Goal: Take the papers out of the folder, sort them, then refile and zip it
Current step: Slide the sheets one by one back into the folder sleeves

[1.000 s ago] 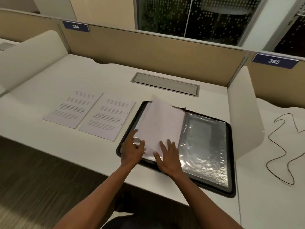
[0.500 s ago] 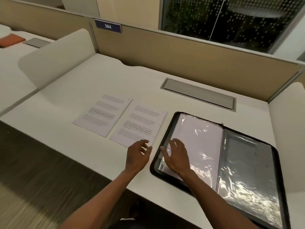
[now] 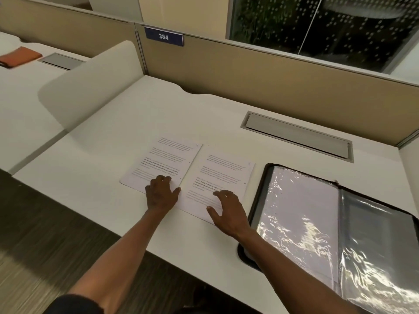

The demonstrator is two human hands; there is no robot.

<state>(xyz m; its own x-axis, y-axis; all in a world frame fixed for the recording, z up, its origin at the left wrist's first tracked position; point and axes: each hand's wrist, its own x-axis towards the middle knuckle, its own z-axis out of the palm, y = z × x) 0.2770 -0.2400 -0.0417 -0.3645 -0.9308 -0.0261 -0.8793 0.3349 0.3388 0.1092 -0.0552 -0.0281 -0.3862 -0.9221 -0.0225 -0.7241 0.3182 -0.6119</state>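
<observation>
While both hands are laid on loose sheets near the front edge of the white laminate desk (image 3: 108, 137), the chief risk is judged to be slippage: thin paper on a smooth top can be pushed askew or over the front edge by a careless sweep, and the two pages could be stacked in the wrong order.

The left hand (image 3: 161, 196) is rested on the near corner of the left printed white sheet (image 3: 162, 160), fingers bent and knuckles raised; whether the paper is pinched cannot be told. The right hand (image 3: 227, 214) is spread flat, fingers relaxed and apart, on the lower part of the right printed white sheet (image 3: 223, 175), and nothing is gripped by it. The sheets are laid side by side, edges touching or very nearly so, each covered with blocks of fine text.

Just beside them, toward the right end of the desk, the open black zip folder (image 3: 257, 200) is laid flat, its near corner overhanging the front edge. Its clear plastic sleeves (image 3: 301, 214) are glossy and crinkled; a glare is thrown by them, so a page could be misfed or snagged at the sleeve mouth, and the overhanging corner could be knocked.

Farther back, a grey rectangular cable hatch (image 3: 297, 137) is set into the desk, and behind the rear edge a beige fabric partition (image 3: 249, 71) is stood, with a blue number plate (image 3: 163, 36).
</observation>
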